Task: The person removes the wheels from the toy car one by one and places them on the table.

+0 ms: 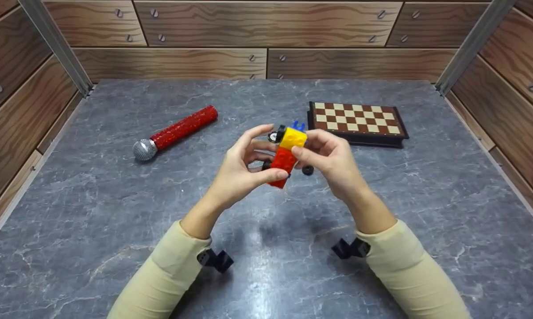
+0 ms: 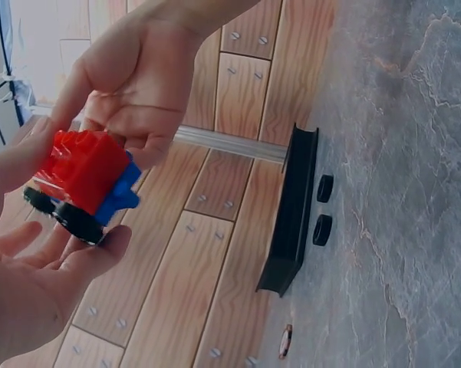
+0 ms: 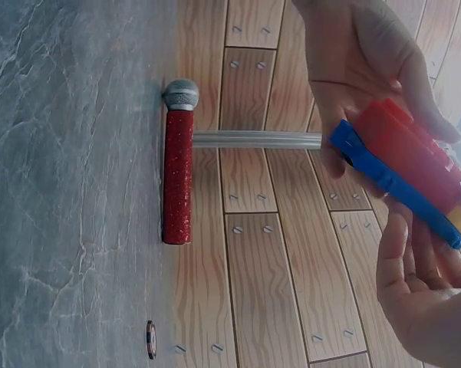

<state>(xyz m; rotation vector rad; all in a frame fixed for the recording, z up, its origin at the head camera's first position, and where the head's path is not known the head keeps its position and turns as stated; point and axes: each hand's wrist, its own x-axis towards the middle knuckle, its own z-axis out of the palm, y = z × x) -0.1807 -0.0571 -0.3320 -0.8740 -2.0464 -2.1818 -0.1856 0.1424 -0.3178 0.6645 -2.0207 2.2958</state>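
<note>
A toy car of red bricks [image 1: 283, 160] and a yellow brick [image 1: 294, 138] on a blue base [image 3: 399, 184] is held above the table, tilted. My left hand [image 1: 242, 170] grips its near red end, thumb on top and fingers along the left side. My right hand [image 1: 330, 159] pinches it near the yellow brick with thumb and fingers. Black wheels [image 2: 78, 222] sit along the car's left side. Two loose black wheels [image 2: 322, 230] lie on the table; in the head view one loose wheel [image 1: 307, 170] shows below the right hand.
A red glittery microphone [image 1: 184, 127] lies at the back left. The checkered game board [image 1: 357, 118] on its dark case stands at the back right. A small round chip [image 3: 151, 340] lies on the grey marbled table [image 1: 116, 212]. Wood-patterned walls [image 1: 266, 24] enclose the back and sides.
</note>
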